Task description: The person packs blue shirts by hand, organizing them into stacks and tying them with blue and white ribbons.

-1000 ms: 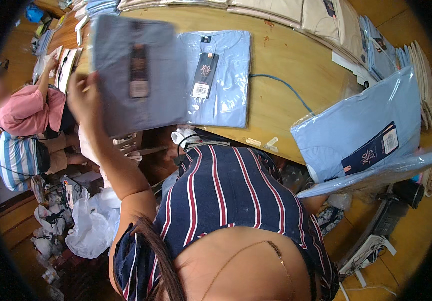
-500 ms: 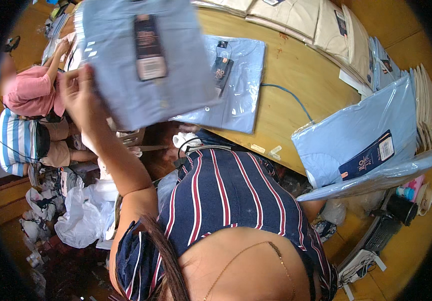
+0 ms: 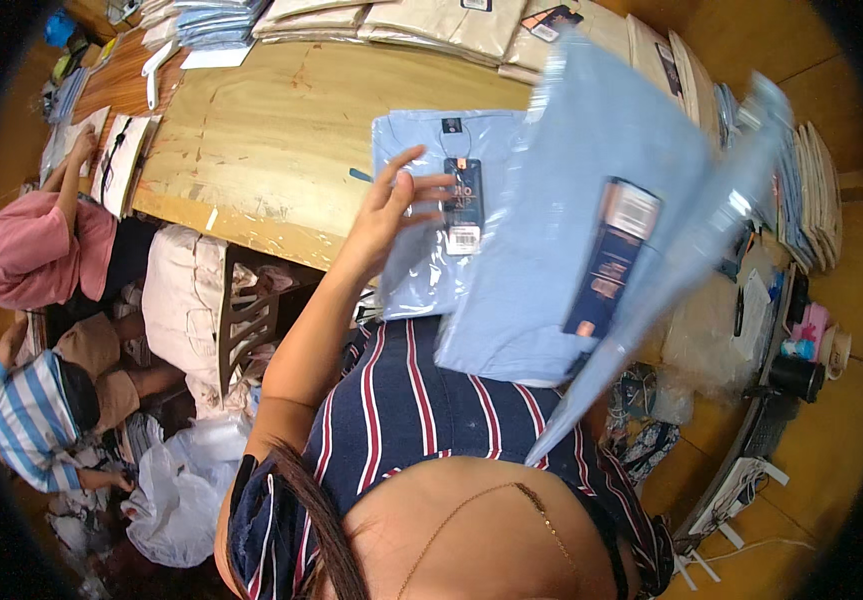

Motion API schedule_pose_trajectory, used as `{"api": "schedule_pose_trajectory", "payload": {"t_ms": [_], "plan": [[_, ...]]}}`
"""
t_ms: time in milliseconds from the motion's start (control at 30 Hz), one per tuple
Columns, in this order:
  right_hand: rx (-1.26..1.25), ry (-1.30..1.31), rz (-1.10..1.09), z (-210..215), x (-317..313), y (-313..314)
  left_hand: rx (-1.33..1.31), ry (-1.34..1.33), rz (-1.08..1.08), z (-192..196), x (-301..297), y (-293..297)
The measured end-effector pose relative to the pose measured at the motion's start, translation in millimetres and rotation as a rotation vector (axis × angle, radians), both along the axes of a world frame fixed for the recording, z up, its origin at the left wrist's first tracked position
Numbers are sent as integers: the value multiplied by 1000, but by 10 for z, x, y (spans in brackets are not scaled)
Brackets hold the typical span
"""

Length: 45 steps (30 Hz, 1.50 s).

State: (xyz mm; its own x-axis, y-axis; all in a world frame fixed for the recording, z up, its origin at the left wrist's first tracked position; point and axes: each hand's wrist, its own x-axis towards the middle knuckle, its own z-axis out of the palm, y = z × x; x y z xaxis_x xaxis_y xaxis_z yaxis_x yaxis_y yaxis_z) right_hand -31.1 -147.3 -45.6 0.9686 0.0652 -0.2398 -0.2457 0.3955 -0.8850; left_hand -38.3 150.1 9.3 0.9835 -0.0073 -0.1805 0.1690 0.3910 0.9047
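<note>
Hovering: left hand (image 3: 396, 205) is raised over the desk (image 3: 271, 130), fingers spread wide and holding nothing.
Left hand contact: fingertips just beside the hang tag (image 3: 463, 205) of the flat shirt (image 3: 421, 190); touching or not, cannot tell.
Flat shirt: light blue, folded, lies on the desk at the near edge, collar away from the person.
Bagged shirt (image 3: 571, 250): light blue, folded, in a clear plastic bag (image 3: 681, 270), up in the air and tilted, right of the left hand, overlapping the flat shirt; dark label on its front; motion-blurred.
Right hand: hidden behind the bagged shirt, grip cannot be told.
Far edge of desk: stacks of folded beige shirts (image 3: 431, 20).
Left of desk: two other people (image 3: 41, 250), low beside it, one in pink, one in blue stripes.
</note>
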Motion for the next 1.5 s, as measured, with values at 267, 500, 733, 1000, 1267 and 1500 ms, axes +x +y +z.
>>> {"api": "schedule_pose_trajectory", "payload": {"t_ms": [267,500,733,1000,1267,1500], "plan": [[-365,43,104,44,96,318,-177,310,-119,-339,159,248],[-1091,-131,-221,727,148,-143,359,66,-115,-386,86,343],[-2242,-1074,139,2938,235,564,1012,-77,-224,-287,172,506],[-1615,-1444,744,2033,542,1892,478,-123,59,-566,84,569],[-874,-167,314,277,141,710,554,-161,-117,-457,-68,423],[-664,-60,460,594,45,69,446,-98,-210,-231,-17,345]]}}
